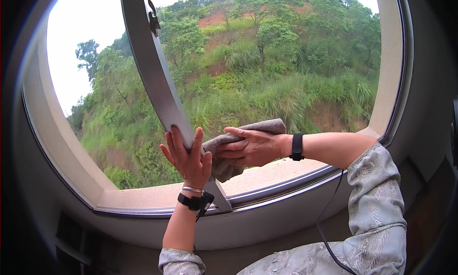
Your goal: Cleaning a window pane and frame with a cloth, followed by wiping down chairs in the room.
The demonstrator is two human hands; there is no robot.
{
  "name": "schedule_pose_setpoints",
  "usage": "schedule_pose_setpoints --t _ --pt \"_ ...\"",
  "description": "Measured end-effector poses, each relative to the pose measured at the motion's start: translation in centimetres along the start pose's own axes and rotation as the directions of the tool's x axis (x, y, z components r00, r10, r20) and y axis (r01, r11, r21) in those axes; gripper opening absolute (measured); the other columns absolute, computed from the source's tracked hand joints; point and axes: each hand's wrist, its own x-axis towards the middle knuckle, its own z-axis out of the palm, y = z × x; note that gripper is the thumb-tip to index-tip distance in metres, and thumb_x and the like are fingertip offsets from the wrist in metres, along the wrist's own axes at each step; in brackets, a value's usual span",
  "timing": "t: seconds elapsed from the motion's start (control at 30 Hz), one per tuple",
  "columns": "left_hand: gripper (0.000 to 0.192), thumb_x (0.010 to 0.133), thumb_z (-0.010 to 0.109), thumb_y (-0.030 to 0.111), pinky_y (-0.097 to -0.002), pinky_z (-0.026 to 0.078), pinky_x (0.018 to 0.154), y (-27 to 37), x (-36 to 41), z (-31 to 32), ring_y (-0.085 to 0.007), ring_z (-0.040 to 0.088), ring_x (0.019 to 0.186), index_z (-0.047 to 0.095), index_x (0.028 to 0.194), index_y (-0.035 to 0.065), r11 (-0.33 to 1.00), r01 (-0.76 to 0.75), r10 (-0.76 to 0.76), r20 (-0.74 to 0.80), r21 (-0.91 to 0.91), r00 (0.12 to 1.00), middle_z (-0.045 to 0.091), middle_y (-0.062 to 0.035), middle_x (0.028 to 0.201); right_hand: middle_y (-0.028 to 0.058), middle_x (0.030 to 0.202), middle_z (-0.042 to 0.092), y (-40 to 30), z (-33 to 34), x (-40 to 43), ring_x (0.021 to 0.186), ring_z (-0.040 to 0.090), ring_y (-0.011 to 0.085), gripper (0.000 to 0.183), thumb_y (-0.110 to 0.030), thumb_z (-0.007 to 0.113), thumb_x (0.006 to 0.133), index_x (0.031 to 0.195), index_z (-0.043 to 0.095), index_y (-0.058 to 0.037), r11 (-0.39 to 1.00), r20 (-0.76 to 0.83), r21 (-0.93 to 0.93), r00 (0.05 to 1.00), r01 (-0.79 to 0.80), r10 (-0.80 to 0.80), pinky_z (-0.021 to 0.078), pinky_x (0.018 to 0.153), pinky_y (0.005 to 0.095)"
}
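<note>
A folded grey-brown cloth (266,125) is in my right hand (256,148), which presses it against the right edge of the window sash's metal upright (157,71). Part of the cloth hangs below my fingers. My left hand (188,157) rests on the lower part of that upright with its fingers spread, holding nothing. A black latch (154,21) is fixed high on the upright's right side. At its foot the upright meets the metal window track (279,189).
A pale outer sill (150,194) runs beyond the track. Below the window is an inner wall ledge (264,225). A black cable (320,221) hangs near my right sleeve. A wristband with a small black device (204,203) sits on my left wrist. Outside rises a green hillside (279,85).
</note>
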Motion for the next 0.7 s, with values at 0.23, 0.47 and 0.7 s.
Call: schedule_pose_setpoints --t 0.23,0.47,0.7 --pt "0.062 0.09 0.046 0.055 -0.0554 0.009 0.113 -0.1 -0.5 1.4 -0.0397 0.019 0.142 0.043 0.142 0.0229 0.995 0.01 -0.012 -0.02 -0.098 1.0 0.021 -0.019 0.154 -0.0063 0.131 0.053 12.4 -10.9 5.3 0.127 0.044 0.0133 0.037 -0.033 0.07 0.07 0.106 0.065 -0.0289 0.954 -0.096 -0.234 0.981 -0.186 0.167 0.017 0.115 0.055" --pt "0.062 0.078 0.058 0.021 -0.0552 0.006 0.113 0.1 -0.8 0.9 -0.0392 0.017 0.142 0.047 0.139 0.0251 0.997 0.009 -0.009 -0.013 -0.073 1.0 0.021 -0.0188 0.155 -0.0003 0.127 0.055 25.2 -17.1 9.1 0.122 0.047 0.0177 0.04 -0.03 0.063 0.081 0.12 0.059 -0.0236 0.881 -0.517 -0.031 0.762 -0.472 0.39 0.0283 0.109 0.0479" --pt "0.061 0.081 0.052 0.016 -0.0553 0.004 0.113 -0.5 -0.8 0.3 -0.0398 0.017 0.142 0.046 0.141 0.0258 0.993 -0.015 0.009 -0.048 -0.117 0.999 0.019 -0.0192 0.155 0.0089 0.123 0.056 24.0 -15.0 11.2 0.117 0.05 0.0237 0.045 -0.028 0.058 0.086 0.128 0.052 -0.0138 0.912 -0.59 0.036 0.728 -0.408 0.349 0.0359 0.102 0.0422"
